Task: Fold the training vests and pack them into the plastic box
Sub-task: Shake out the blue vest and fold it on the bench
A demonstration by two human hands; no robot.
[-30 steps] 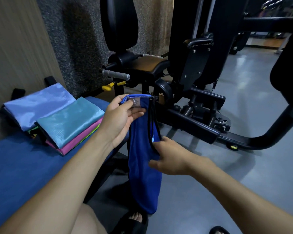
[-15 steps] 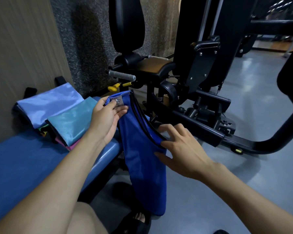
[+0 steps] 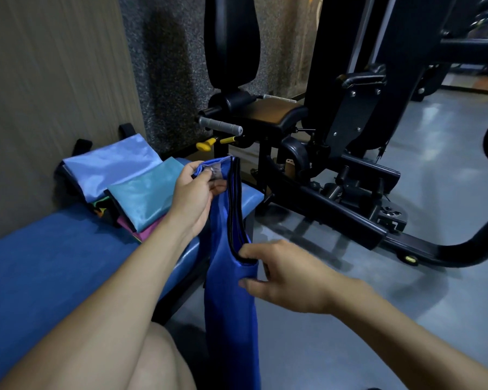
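Head view: a royal-blue vest (image 3: 231,291) with black-trimmed edge hangs lengthwise beside the blue bench (image 3: 40,277). The left hand (image 3: 193,198) pinches its top end, by a grey label, between thumb and fingers; the right hand (image 3: 288,274) pinches the trimmed edge lower down.

a blue padded bench (image 3: 48,266) carries a stack of folded vests (image 3: 119,190) against the wall.

Bare blue padded bench top (image 3: 40,266) lies open near-left; stack of folded satin vests (image 3: 119,178) occupies its far end; black gym machine frame (image 3: 335,198) blocks ahead-right.
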